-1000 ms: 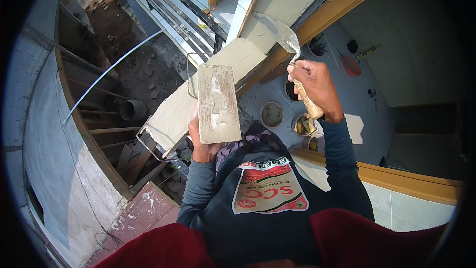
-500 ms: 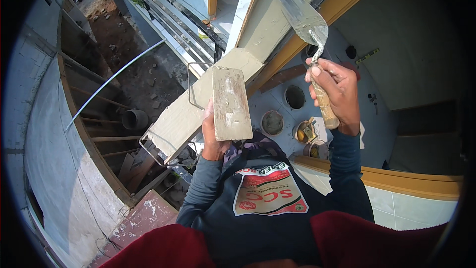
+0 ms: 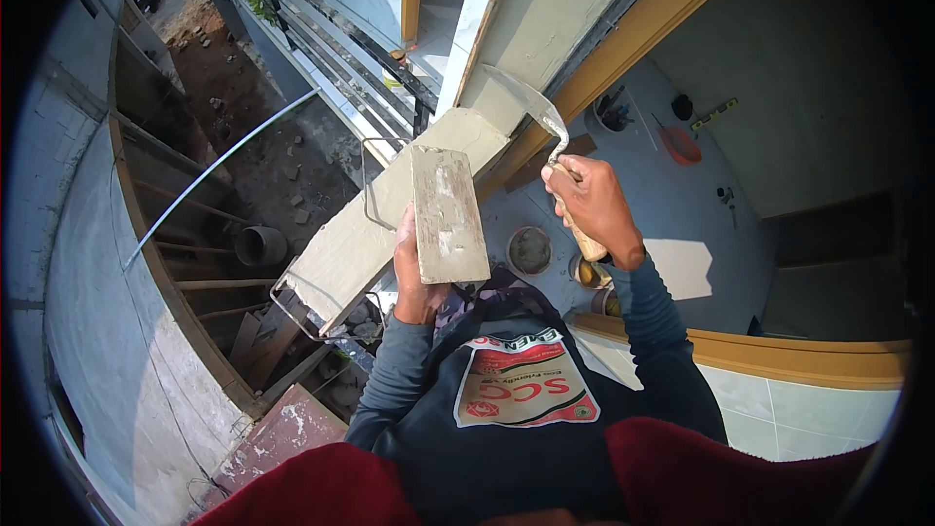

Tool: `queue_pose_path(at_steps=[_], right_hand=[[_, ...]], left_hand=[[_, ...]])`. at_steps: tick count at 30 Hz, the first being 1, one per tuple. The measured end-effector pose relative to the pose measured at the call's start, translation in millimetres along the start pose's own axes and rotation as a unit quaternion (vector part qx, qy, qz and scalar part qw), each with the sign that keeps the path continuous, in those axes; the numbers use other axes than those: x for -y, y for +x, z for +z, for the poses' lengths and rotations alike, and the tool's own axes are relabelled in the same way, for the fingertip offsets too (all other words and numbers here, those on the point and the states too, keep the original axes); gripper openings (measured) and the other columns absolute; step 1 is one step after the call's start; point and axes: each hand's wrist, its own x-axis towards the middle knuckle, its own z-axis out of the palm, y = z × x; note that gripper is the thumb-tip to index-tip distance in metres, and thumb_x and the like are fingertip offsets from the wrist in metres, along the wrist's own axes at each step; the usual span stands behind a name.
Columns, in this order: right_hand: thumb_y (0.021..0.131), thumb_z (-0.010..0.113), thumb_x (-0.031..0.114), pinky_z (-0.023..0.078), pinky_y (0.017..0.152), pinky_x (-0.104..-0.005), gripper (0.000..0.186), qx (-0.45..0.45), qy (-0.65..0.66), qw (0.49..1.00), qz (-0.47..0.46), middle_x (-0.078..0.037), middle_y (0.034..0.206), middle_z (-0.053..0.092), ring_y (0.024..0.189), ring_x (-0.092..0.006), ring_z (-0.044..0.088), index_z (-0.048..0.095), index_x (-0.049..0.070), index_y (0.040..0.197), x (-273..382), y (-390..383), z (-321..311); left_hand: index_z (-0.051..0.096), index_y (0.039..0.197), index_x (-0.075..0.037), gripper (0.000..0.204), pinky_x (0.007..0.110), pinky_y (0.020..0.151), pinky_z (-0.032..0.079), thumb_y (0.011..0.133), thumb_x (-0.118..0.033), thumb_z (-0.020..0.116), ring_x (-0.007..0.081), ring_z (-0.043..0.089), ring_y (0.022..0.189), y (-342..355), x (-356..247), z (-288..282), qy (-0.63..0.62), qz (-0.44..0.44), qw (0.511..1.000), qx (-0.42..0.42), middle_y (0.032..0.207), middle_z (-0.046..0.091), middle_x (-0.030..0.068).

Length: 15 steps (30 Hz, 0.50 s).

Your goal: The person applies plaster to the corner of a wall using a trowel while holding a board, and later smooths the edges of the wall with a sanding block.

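Observation:
My left hand (image 3: 414,278) holds a rectangular plastering float (image 3: 448,219) from its left side, with the broad, mortar-smeared face turned up. Whatever handle it has is hidden underneath. In my right hand (image 3: 596,203), fingers wrapped round the wooden handle, is a pointed trowel (image 3: 542,109). Its blade is tilted nearly edge-on, beside the grey plastered wall face (image 3: 565,0) near the corner; whether it touches is unclear. Below the float runs a plastered wall top (image 3: 341,248), spanned by bent metal rod clamps (image 3: 367,185).
On the tiled floor at right stand a mortar bucket (image 3: 530,249) and a red basin (image 3: 680,144), near a yellow spirit level (image 3: 715,114). A wooden door frame (image 3: 604,68) borders the wall. At left lies a drop to dirt ground (image 3: 282,170), crossed by a pale pipe (image 3: 219,158).
My right hand has moved left and down with the trowel, and the blade has turned from broad side to nearly edge-on beside the wall. The float stays almost where it was.

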Motion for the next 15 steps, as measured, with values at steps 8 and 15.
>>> queue_pose_path(at_steps=[8,15], right_hand=[[0.097,0.064,0.018,0.047,0.050,-0.0229,0.029,-0.151,0.147,0.960,-0.186,-0.006,0.083,0.063,0.062,-0.0084,0.059,0.063,-0.007,0.109,75,-59,-55],[0.101,0.053,0.033,0.043,0.036,-0.0237,0.046,0.347,0.517,0.782,-0.019,-0.013,0.080,0.055,0.046,-0.0124,0.052,0.053,-0.011,0.113,7,-44,-39]], left_hand=[[0.039,0.145,-0.004,0.045,0.036,0.090,0.055,0.102,-0.018,0.038,0.0213,0.064,0.109,15,11,20,0.031,0.005,0.999,0.029,0.131,0.058,0.0118],[0.050,0.141,-0.005,0.055,0.046,0.103,0.050,0.096,-0.036,0.040,0.0323,0.061,0.120,31,-5,-4,-0.221,-0.101,0.949,0.200,0.135,0.060,0.0170]])
